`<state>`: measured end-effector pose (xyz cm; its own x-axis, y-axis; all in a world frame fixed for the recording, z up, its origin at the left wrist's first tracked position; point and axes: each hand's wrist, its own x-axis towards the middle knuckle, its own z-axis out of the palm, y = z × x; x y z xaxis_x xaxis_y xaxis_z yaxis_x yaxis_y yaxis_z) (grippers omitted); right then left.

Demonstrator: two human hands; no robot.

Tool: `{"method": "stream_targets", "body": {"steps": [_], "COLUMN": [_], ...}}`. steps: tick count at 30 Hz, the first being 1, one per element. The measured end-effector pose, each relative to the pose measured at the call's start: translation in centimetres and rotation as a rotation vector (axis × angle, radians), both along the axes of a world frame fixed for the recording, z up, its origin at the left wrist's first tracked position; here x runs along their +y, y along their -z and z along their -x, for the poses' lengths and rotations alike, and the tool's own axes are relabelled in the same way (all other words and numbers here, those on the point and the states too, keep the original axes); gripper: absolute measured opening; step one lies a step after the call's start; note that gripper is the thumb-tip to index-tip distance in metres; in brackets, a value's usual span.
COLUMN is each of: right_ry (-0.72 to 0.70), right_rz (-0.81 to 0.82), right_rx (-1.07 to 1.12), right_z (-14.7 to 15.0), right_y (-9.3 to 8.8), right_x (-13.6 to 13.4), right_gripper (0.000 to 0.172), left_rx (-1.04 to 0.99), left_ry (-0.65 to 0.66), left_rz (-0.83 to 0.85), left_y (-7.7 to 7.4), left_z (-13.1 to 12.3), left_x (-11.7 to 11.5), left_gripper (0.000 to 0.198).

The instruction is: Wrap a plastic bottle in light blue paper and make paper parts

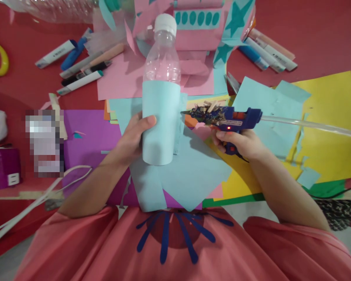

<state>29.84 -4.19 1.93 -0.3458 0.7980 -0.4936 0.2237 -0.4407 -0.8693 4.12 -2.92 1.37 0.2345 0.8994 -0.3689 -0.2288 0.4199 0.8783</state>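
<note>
Clamping its grip round the paper-wrapped bottle [161, 117], the left hand [133, 136] holds it upright at frame centre, cap toward the top edge. Just right of it, the right hand [242, 143] has its grip closed on the glue gun [236, 118], which lies crosswise with its nozzle pointing left at the wrap's edge. Farther up, markers [78, 74] lie on the red worktop [310, 35], upper left.

One head-worn view — forward and steeply down, close over the red table [316, 35].
</note>
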Motion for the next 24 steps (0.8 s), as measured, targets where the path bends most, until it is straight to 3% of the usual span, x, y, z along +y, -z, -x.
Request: {"method": "stream_targets", "body": {"steps": [10, 16, 21, 24], "right_ry": [0.124, 0.244, 0.426, 0.522], "right_rz": [-0.001, -0.072, -0.182, -0.322], "right_rx": [-0.032, -0.008, -0.066, -0.222], "right_z": [0.3, -0.1, -2.8, -6.0], "right_y": [-0.6, -1.0, -3.2, -4.0], "right_x": [0.4, 1.0, 1.6, 1.1], "right_gripper": [0.035, 0.016, 0.026, 0.019], "left_rx": [0.016, -0.022, 0.015, 0.038], "left_ry": [0.059, 0.036, 0.009, -0.032], "left_rz": [0.040, 0.034, 0.033, 0.041], "left_y": [-0.3, -0.2, 0.1, 0.1], "left_z": [-0.1, 0.2, 0.4, 0.4], "left_x": [-0.3, -0.3, -0.1, 0.0], "left_gripper": [0.054, 0.047, 0.050, 0.049]}}
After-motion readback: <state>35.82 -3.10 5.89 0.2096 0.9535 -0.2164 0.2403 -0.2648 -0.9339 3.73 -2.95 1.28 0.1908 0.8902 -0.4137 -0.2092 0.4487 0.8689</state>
